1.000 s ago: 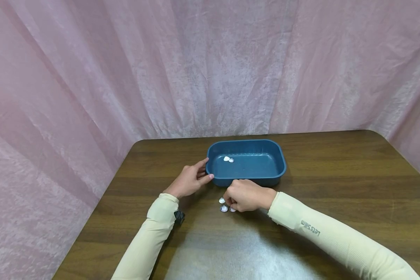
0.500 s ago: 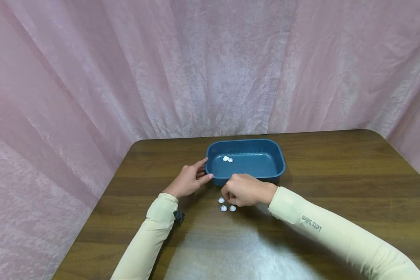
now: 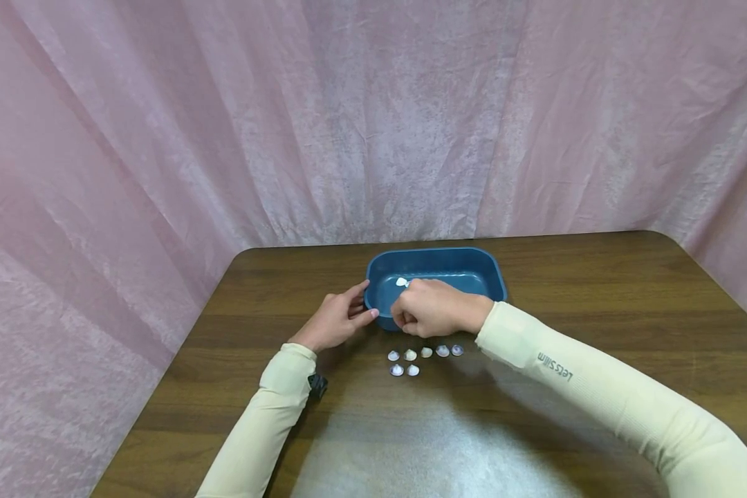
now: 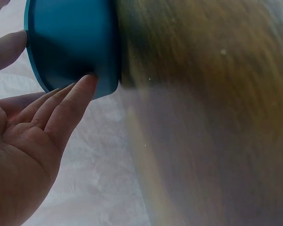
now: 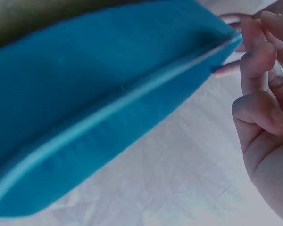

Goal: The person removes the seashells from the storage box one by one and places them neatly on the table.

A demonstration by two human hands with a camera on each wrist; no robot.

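My left hand (image 3: 338,320) rests against the left end of a blue rectangular plastic basin (image 3: 380,320). Its straight fingers touch the basin's outer side and the thumb lies at the near corner; the left wrist view shows this hand (image 4: 37,127) against the wall too. Over the basin's near rim hovers my right hand (image 3: 432,309), fingers curled, with no object visible among them. In the right wrist view that hand (image 5: 269,103) is beside the basin. A white seashell (image 3: 401,282) lies inside the basin; another is mostly hidden by the right hand.
In front of the basin, several small seashells (image 3: 426,353) form a row on the brown wooden table (image 3: 573,311). Closer to the person, two more shells (image 3: 413,371) lie side by side. A pink curtain (image 3: 373,124) hangs behind the table.
My right hand has let go of a shell in the nearer row and moved up and away to the basin's rim, uncovering the farther row. The left hand has stayed put.
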